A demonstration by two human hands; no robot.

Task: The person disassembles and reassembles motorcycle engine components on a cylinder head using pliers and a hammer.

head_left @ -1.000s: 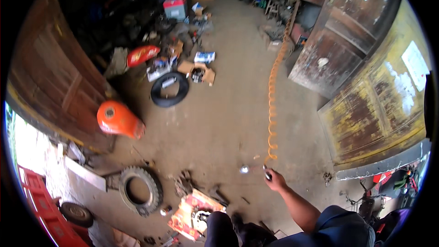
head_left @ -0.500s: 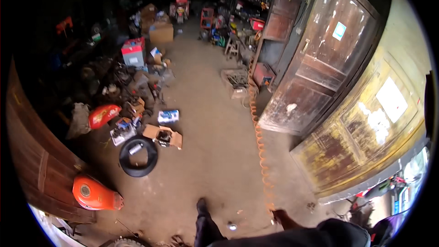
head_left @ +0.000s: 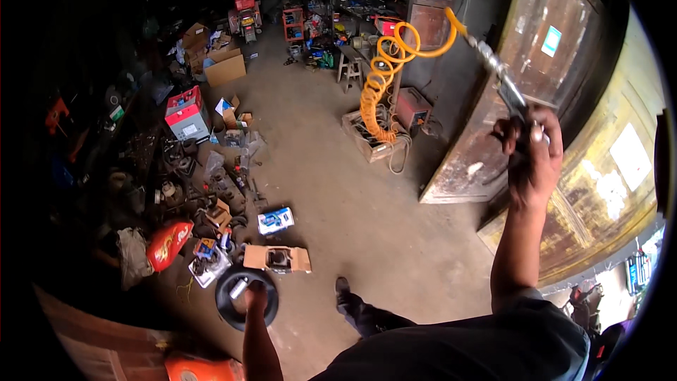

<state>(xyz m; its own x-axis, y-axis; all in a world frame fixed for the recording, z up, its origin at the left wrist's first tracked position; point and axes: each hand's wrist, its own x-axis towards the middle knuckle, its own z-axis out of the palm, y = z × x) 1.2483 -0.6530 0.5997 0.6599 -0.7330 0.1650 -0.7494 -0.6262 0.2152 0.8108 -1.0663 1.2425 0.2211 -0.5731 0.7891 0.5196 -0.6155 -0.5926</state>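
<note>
Right hand [head_left: 534, 142] is holding metal air tool [head_left: 515, 97]; orange coiled hose [head_left: 374, 95] could be springing back, yanking it loose; left hand [head_left: 257, 296] grip unclear.

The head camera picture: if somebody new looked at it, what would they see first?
Probably the bright orange coiled hose, looping across the upper middle to the metal air tool in the right hand. Next might come the black rubber ring at lower left, partly behind the left hand, and the red-and-grey box farther up on the left.
</note>
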